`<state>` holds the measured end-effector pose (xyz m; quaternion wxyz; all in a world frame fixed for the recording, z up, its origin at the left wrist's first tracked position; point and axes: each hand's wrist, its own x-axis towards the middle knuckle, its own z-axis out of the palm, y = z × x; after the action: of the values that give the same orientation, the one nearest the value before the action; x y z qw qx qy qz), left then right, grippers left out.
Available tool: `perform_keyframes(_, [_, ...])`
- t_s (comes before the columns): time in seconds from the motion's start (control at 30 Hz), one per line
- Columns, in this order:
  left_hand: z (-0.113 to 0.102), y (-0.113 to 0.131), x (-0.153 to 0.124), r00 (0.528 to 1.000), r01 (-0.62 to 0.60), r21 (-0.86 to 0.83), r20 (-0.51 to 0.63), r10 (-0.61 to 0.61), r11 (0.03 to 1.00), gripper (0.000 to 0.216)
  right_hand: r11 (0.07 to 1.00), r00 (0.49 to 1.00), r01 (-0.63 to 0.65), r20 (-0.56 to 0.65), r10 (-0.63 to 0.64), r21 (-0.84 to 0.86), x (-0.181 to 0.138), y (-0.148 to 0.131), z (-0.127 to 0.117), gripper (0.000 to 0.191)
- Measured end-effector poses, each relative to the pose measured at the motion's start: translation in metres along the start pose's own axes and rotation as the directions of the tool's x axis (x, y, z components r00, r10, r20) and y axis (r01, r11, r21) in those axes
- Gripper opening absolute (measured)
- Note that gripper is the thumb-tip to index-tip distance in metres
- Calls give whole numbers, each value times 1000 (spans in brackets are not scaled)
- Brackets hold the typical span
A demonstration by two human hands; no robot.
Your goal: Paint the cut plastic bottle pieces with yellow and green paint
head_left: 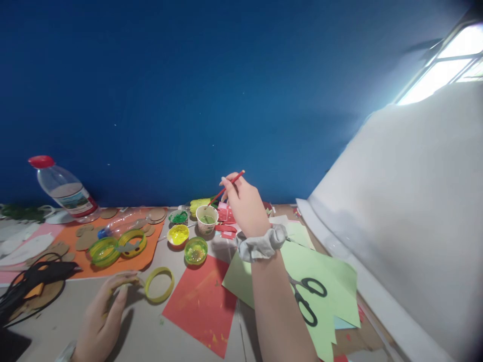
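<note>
My right hand [243, 203] pinches a thin red paintbrush [232, 182], held slanting. Its lower end dips into a paper cup [207, 227] of greenish water. My left hand [105, 314] is half curled over the table, thumb and fingers apart, holding nothing. Its fingertips come close to a yellow ring [159, 285]; whether they touch it I cannot tell. Beside the cup stand a small dish of yellow paint [178, 235], a dish of green paint [178, 217] and a yellow-green cup-like piece [195, 251].
A red paper sheet [206, 301] lies in front; black-handled scissors [307, 296] rest on green paper [339, 276] at right. At left are orange paper [151, 251] with yellow-green rings, a red-capped bottle [68, 188] and a black corded tool [41, 274]. A blue wall [188, 100] stands behind.
</note>
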<state>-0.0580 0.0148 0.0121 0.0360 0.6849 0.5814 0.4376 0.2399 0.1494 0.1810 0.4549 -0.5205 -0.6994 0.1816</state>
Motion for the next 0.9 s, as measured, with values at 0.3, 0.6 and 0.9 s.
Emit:
perform_keyframes(0.3, [-1, -2, -1, 1000, -17, -5, 3, 17, 1000, 24, 994, 995, 24, 97, -13, -109, -5, -13, -7, 27])
perform_keyframes(0.6, [-2, 2, 0, 1000, 21, -7, 2, -21, 1000, 30, 989, 988, 15, 152, 8, -148, -9, -22, -13, 22])
perform_keyframes(0.9, [-2, 2, 1, 1000, -21, 10, 12, 21, 1000, 23, 975, 986, 20, 169, 18, -220, -13, -29, -19, 21])
